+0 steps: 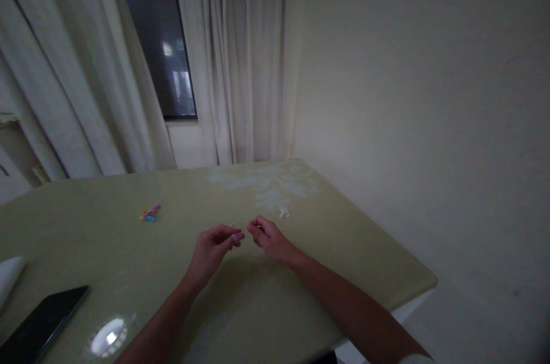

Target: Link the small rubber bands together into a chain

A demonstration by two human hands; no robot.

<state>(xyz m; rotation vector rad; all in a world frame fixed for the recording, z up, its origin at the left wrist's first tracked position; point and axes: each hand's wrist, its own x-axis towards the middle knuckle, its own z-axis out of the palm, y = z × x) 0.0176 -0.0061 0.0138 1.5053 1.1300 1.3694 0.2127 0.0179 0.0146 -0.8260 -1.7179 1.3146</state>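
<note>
My left hand point(212, 249) is raised over the middle of the table, with thumb and fingers pinched together. A small pale spot shows at its fingertips; whether it is a held piece or a nail I cannot tell. Close by on the right, my right hand point(271, 242) is also closed in a pinch, its fingertips almost meeting those of the left. A faint, thin light line seems to run between the two hands, too fine to name. Just beyond my right hand lies a little group of small white pieces point(284, 212).
A small heap of brightly coloured pieces point(150, 214) lies on the green-covered table point(107, 249) at left. Nearer are a dark flat tablet or phone point(45, 321) and a white object point(9, 278). A wall point(408, 94) borders the right side; curtains point(240, 54) hang behind.
</note>
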